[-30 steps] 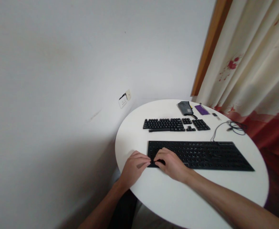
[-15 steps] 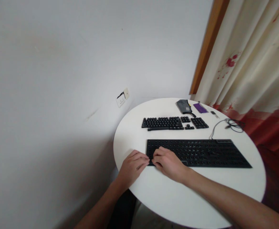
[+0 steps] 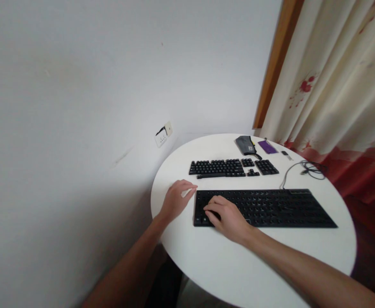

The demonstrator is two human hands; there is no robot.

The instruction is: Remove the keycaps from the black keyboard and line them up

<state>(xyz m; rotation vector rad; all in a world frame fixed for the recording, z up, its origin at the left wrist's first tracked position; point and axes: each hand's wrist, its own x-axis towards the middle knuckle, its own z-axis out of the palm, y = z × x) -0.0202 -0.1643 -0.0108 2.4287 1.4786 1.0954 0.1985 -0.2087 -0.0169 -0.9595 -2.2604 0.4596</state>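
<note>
My left hand (image 3: 177,197) is over the white table at the left, just beyond the far left corner of the black keyboard base (image 3: 290,209). Its fingers reach right, with a gap to the thumb and nothing visible between them. Loosely bent, my right hand (image 3: 227,216) rests over the left end of the base; its thumb lies a little apart from the fingers, and no object shows in it. Most of the base has bare key posts, while a few keycaps (image 3: 201,220) sit at its near left corner. Behind it lie black keycaps (image 3: 217,167), grouped in keyboard layout.
On the round white table (image 3: 238,265), a grey pouch (image 3: 245,145), a purple packet (image 3: 267,147) and a small dark-and-clear item (image 3: 286,155) lie at the back. A coiled cable (image 3: 314,169) sits at right. Wall and curtain (image 3: 305,111) border the table.
My left hand has left the near left corner of the keyboard base and moved away from me toward the loose keycaps. My right hand stays over the base, nearly in place.
</note>
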